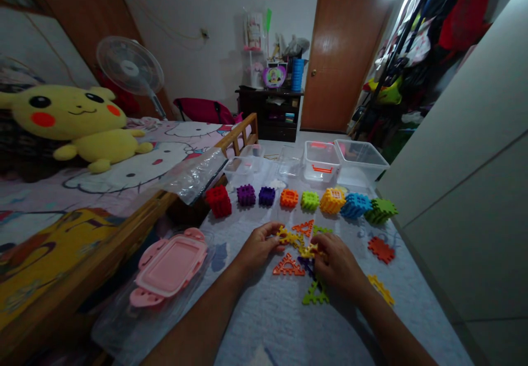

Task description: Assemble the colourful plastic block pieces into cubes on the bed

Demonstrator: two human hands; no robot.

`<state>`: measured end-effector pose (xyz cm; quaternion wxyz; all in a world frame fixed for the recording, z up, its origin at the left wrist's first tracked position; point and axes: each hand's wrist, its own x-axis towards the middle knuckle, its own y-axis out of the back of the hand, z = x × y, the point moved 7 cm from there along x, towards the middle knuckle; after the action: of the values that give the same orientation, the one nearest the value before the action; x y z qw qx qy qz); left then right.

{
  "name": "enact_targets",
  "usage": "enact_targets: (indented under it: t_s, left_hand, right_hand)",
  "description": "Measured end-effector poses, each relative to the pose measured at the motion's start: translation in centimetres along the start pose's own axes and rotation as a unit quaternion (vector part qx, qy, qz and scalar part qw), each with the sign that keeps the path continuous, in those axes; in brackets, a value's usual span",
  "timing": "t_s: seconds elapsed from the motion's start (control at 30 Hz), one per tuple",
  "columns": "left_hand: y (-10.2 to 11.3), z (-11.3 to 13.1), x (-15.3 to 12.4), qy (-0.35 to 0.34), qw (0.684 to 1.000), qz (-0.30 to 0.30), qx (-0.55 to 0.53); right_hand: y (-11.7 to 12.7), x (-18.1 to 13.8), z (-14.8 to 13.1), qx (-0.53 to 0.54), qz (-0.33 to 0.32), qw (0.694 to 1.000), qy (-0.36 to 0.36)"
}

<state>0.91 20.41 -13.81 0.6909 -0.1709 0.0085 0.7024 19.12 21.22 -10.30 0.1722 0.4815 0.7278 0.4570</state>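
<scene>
My left hand [264,240] is closed on a yellow notched building piece [290,237], pinching its left end. Across from it, my right hand [333,257] has its fingers curled round another yellow building piece [308,251], partly hidden beneath them. Orange triangular pieces lie close by, one [304,227] behind the hands and one [288,266] in front. A green triangle [316,293] rests near my right wrist, with a second green piece [322,229] behind the right hand. Dark purple bits [306,265] show between the hands.
Behind stands a row of stacked pieces, from red [219,201] to green [381,210]. An orange square [381,249] and a yellow piece [380,289] lie at right. Clear bins [322,161] stand at the back. A pink lid [171,265] lies at left, beside the bed rail [136,234].
</scene>
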Motion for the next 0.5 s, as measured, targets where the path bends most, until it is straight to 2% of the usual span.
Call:
enact_targets:
  t_s: [0.13, 0.33, 0.4, 0.5]
  left_hand:
    - [-0.3, -0.2, 0.0, 0.027, 0.999, -0.015, -0.042]
    - [-0.5, -0.3, -0.1, 0.036, 0.997, -0.031, -0.066]
    - [-0.5, -0.3, -0.1, 0.039, 0.996, -0.032, -0.072]
    - [-0.9, -0.3, -0.3, 0.048, 0.994, -0.037, -0.089]
  right_hand:
    - [-0.1, -0.2, 0.2, -0.014, 0.007, 1.0, 0.007]
    - [-1.1, -0.1, 0.6, -0.004, -0.037, 0.999, 0.016]
    - [-0.9, 0.0, 0.6, 0.008, -0.022, 1.0, 0.016]
    - [-0.1, 0.0, -0.1, 0.035, 0.037, 0.998, 0.034]
